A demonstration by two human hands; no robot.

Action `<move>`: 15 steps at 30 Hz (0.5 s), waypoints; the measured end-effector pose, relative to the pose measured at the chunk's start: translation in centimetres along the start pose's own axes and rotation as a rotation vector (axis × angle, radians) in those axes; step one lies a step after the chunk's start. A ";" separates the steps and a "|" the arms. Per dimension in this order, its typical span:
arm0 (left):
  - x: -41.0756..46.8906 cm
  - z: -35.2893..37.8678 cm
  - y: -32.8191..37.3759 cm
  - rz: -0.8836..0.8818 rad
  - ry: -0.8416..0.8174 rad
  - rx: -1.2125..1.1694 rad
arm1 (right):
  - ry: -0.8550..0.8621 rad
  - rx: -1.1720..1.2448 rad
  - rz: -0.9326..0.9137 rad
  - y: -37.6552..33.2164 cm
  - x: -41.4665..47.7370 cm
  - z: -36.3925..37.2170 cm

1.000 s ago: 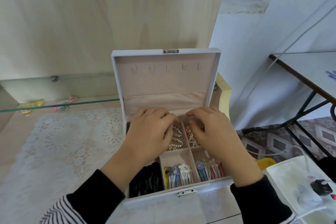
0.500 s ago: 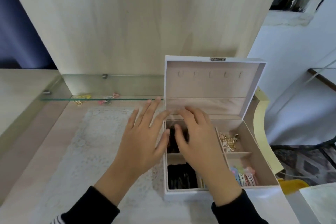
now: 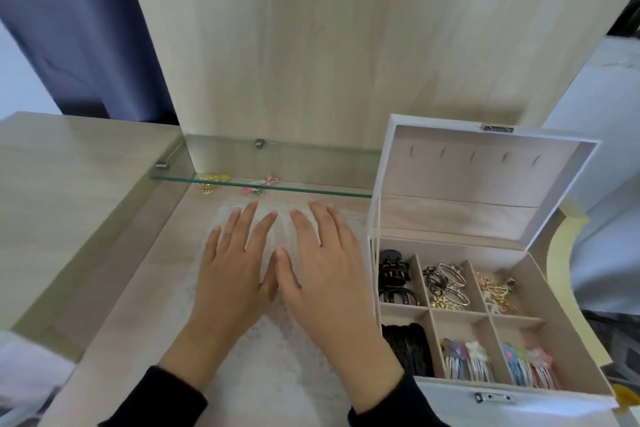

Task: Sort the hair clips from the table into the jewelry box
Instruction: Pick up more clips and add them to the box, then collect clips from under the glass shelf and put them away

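The white jewelry box (image 3: 512,402) stands open at the right, lid up. Its six compartments hold black claw clips (image 3: 394,274), metal clips (image 3: 448,282), gold clips (image 3: 497,291), black clips (image 3: 410,347) and coloured snap clips (image 3: 465,359). My left hand (image 3: 228,274) and my right hand (image 3: 322,270) lie flat side by side on the lace mat (image 3: 273,357), left of the box, fingers spread, holding nothing. Under the glass shelf lie a yellow clip (image 3: 210,182) and a pink clip (image 3: 258,186).
A glass shelf (image 3: 263,185) juts out from the wooden back panel just beyond my fingertips. A raised wooden surface (image 3: 69,191) borders the left side. The table's curved yellow edge (image 3: 561,253) runs behind the box at the right.
Both hands have left the box and moved left onto the lace mat, flat and empty. The view has swung left, so the box now sits at the right.
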State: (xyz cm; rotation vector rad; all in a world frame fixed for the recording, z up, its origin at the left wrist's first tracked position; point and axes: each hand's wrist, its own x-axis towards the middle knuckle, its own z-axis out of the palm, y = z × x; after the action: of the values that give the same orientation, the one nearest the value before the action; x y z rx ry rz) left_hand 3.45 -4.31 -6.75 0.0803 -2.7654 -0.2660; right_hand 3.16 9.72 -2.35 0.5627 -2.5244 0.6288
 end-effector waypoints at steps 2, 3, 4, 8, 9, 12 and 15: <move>0.2 0.3 -1.5 -0.076 -0.059 0.002 | -0.030 -0.019 0.035 -1.0 0.2 1.5; 0.3 0.5 -2.0 -0.115 -0.093 -0.002 | -0.046 -0.046 0.064 -1.2 0.3 2.3; 0.3 0.7 -2.7 -0.155 -0.125 -0.005 | -0.066 -0.071 0.095 -1.4 0.3 3.2; 0.3 1.5 -4.8 -0.246 -0.205 -0.002 | -0.203 -0.129 0.185 -1.5 0.3 6.8; 0.3 1.6 -5.3 -0.256 -0.228 0.005 | -0.227 -0.139 0.190 -1.5 0.4 7.7; 0.9 1.7 -5.9 -0.270 -0.253 0.004 | -0.285 -0.105 0.199 -1.4 0.9 9.1; 2.0 1.9 -6.4 -0.291 -0.260 -0.015 | -0.314 -0.058 0.207 -1.5 1.6 10.2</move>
State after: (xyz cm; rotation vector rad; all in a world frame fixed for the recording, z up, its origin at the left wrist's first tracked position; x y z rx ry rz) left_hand 1.09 -10.47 -9.03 0.4787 -3.0039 -0.3970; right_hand -0.86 2.82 -8.99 0.4088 -2.9133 0.5743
